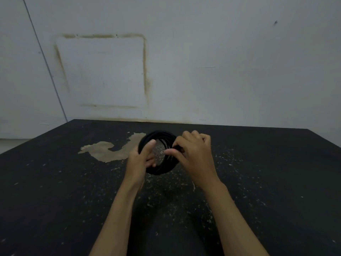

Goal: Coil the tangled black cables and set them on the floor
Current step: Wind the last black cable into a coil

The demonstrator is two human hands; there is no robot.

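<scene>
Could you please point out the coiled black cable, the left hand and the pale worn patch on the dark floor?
coiled black cable (156, 134): head view, top arc of the coil.
left hand (138, 159): head view, back of the hand.
pale worn patch (108, 151): head view, its broad middle.

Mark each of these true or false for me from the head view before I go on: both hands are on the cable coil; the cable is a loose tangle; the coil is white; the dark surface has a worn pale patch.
1. Both hands are on the cable coil. True: the left hand grips its left side, and the right hand pinches its right side.
2. The cable is a loose tangle. False: it is wound into a round coil.
3. The coil is white. False: it is black.
4. The dark surface has a worn pale patch. True: it lies left of the coil.
</scene>
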